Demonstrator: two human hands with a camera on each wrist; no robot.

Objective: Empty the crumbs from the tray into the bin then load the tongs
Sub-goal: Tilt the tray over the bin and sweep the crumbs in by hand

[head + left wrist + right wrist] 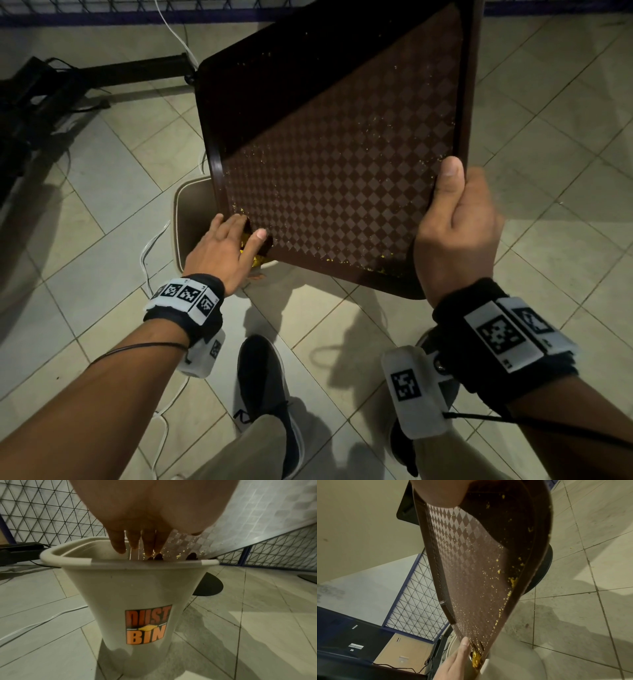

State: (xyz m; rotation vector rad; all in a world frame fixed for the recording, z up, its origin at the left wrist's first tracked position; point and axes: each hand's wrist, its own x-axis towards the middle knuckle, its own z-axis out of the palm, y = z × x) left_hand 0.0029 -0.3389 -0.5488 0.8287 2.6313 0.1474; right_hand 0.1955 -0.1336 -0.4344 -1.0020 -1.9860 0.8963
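Head: right hand [455, 229] grips tray [342, 144] at its near right edge, thumb on top; tray tilted, low corner over bin [191, 219]. Left hand [226, 250], fingers straight, touches that corner.
Left wrist: fingers [118, 543] extended above bin rim [68, 559].
Right wrist: crumbs [476, 658] piled at the low corner.
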